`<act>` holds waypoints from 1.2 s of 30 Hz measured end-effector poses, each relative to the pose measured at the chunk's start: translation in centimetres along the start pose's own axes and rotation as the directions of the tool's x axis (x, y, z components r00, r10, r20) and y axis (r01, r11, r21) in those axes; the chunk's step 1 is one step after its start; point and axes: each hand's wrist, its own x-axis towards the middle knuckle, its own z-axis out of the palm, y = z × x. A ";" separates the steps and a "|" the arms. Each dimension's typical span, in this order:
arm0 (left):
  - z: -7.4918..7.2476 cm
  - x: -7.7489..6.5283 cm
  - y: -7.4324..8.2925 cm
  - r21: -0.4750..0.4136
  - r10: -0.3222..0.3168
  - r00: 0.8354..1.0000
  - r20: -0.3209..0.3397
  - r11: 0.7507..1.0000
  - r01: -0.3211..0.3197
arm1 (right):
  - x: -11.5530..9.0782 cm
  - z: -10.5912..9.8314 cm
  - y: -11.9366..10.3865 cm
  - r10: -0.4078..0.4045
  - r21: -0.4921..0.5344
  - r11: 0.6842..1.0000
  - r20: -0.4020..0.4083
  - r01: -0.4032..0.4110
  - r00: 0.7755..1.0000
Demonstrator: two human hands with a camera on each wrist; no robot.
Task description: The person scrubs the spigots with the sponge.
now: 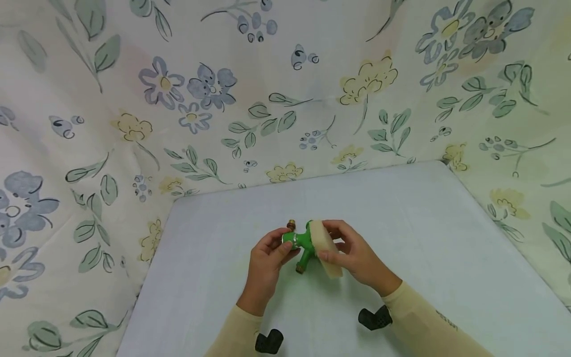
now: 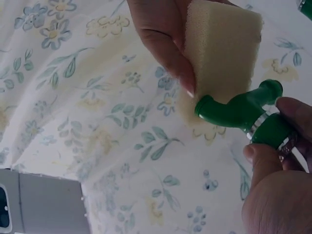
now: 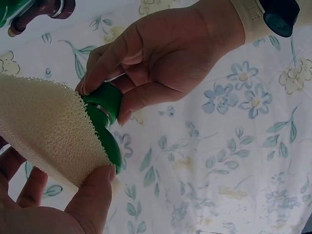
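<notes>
In the head view, my left hand [image 1: 265,260] holds a green Y-shaped pipe fitting [image 1: 304,242] by its collar, thumb on the near side. The fitting has a silvery ring and brass-coloured ends. My right hand [image 1: 354,255] pinches a pale yellow sponge block [image 1: 324,245] between thumb and fingers, against the fitting's forked side. In the left wrist view, the sponge [image 2: 224,44] stands behind the green branches [image 2: 234,112]. The right wrist view shows the sponge [image 3: 48,122] covering part of the fitting [image 3: 105,105]. Both things are held above the table.
A white table [image 1: 209,223] lies under the hands, with floral cloth [image 1: 267,129] hanging behind it and at the sides. Black devices [image 1: 269,342] sit at both wrists. Another green part with a brownish end [image 3: 44,14] shows at the right wrist view's top left.
</notes>
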 end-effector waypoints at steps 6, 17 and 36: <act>0.2 0.0 0.3 -0.002 0.004 1.000 0.020 1.000 -0.004 | 0.1 -0.2 -0.1 0.033 0.009 0.999 -0.007 -0.033 0.999; 0.4 -0.2 0.4 -0.005 -0.002 0.999 0.034 1.000 0.002 | 0.3 0.2 -2.1 0.067 -0.127 0.989 -0.113 -0.081 0.991; 0.2 -0.2 -0.2 0.009 -0.016 0.999 0.030 1.000 0.016 | -0.1 1.0 -1.6 0.156 -0.087 0.981 -0.170 -0.173 0.973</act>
